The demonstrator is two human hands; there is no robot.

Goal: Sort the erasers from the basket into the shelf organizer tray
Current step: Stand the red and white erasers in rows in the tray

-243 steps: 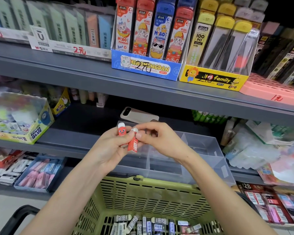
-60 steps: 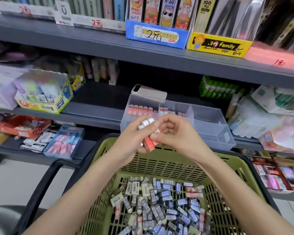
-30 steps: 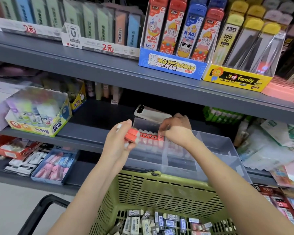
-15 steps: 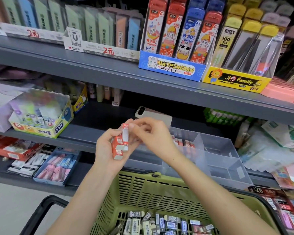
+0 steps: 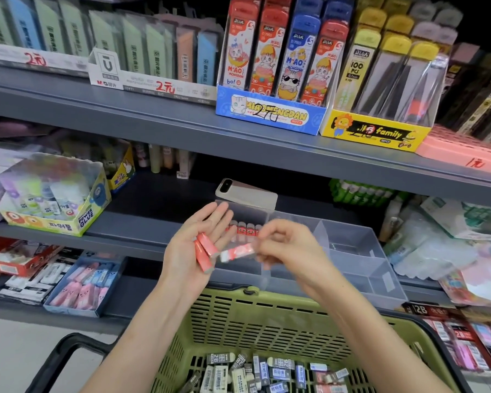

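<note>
Head view: two red erasers [image 5: 205, 252] are carried on the flat, open left hand [image 5: 192, 251]; a third eraser [image 5: 236, 252], long axis left-right, is pinched in the grip of the right hand [image 5: 285, 248]. The row of erasers [image 5: 243, 230] in the tray [image 5: 349, 226] lies just beyond it.

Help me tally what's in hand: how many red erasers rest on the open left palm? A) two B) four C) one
A: two red erasers lie side by side on the flat left hand, while the right hand pinches a third eraser.
</note>
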